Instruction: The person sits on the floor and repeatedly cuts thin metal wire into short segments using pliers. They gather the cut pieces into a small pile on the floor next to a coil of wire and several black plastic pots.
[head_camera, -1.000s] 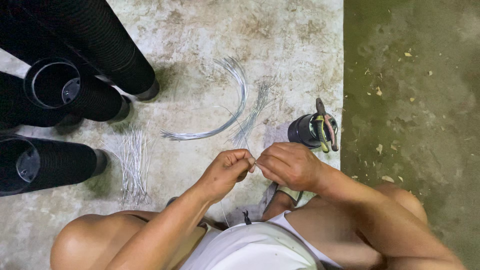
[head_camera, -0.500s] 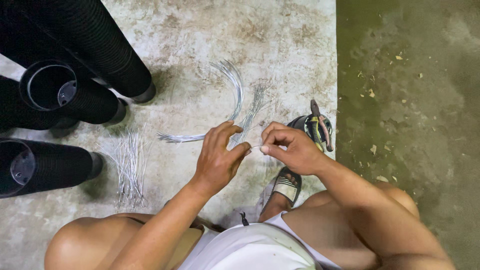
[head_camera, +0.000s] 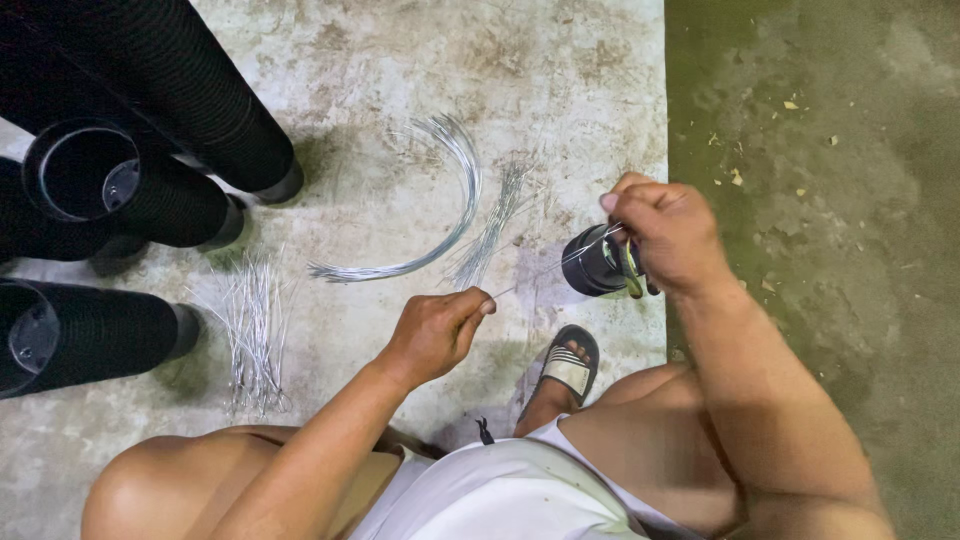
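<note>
Left hand (head_camera: 432, 335) closed, thumb and forefinger pinching one end of a thin wire (head_camera: 548, 268). Right hand (head_camera: 668, 235) closed, fingertips pinching the other end of the same wire, held taut and slanting upward from left hand to right hand. Directly under and against the right hand: small black pot (head_camera: 592, 262) lying on its side on the concrete floor (head_camera: 560, 60), with pliers (head_camera: 634, 278) partly hidden beneath the palm. Just beyond the left hand: curved bundle of wire (head_camera: 452, 205) and a thinner straight bundle (head_camera: 490, 235) beside it. Further to the outer side of the left hand: loose pile of short cut wires (head_camera: 252, 325). Well beyond that pile: stacks of black pots (head_camera: 130, 180) lying on their sides. Just below the taut wire, between the two hands: sandalled foot (head_camera: 566, 368). To the outer side of the right hand: darker, greenish floor strip (head_camera: 820, 200) scattered with small debris.
</note>
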